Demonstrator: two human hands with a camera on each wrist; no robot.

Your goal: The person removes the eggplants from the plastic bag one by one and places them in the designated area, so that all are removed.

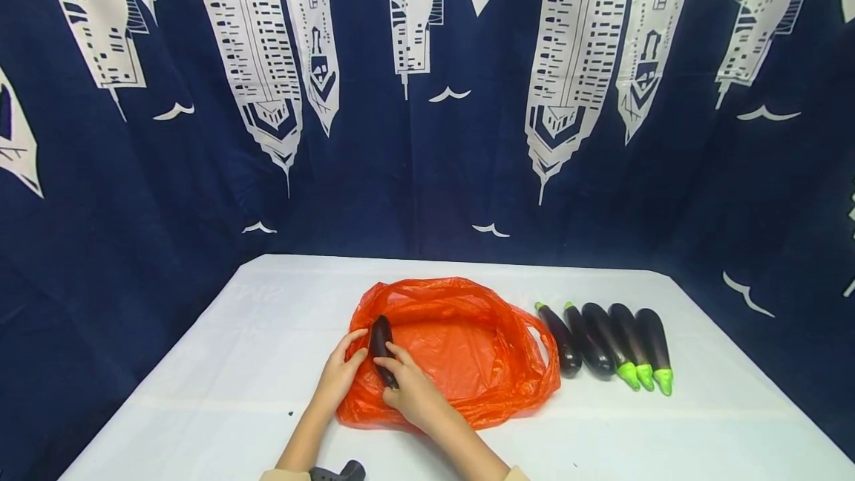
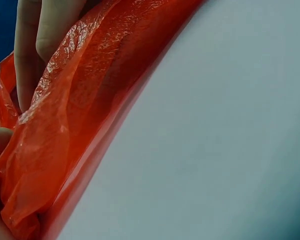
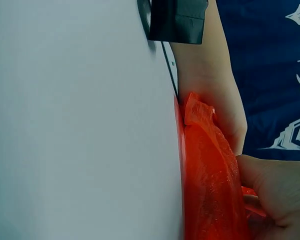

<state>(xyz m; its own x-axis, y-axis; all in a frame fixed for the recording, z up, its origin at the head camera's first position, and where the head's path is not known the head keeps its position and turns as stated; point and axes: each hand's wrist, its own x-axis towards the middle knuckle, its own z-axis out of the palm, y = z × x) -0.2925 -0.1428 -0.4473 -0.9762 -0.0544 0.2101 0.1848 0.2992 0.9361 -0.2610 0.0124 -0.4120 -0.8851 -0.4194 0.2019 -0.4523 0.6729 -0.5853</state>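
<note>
A red plastic bag [image 1: 461,362] lies on the white table with its mouth spread wide. At its left rim, my left hand [image 1: 341,373] grips the plastic. In the left wrist view, the fingers [image 2: 27,55] and thumb lie on either side of a fold of the bag [image 2: 90,95]. My right hand [image 1: 417,392] holds a dark purple eggplant [image 1: 381,340] just inside the left part of the bag. The right wrist view shows the bag's side [image 3: 210,180] and part of the right hand [image 3: 285,195]; the eggplant is hidden there.
Several more eggplants [image 1: 601,336] with green stem ends lie in a row right of the bag. The nearest is close to the bag's handle loop [image 1: 539,344]. A dark blue patterned cloth [image 1: 414,169] hangs behind the table [image 1: 267,332]. A black device [image 1: 341,470] sits by the left wrist.
</note>
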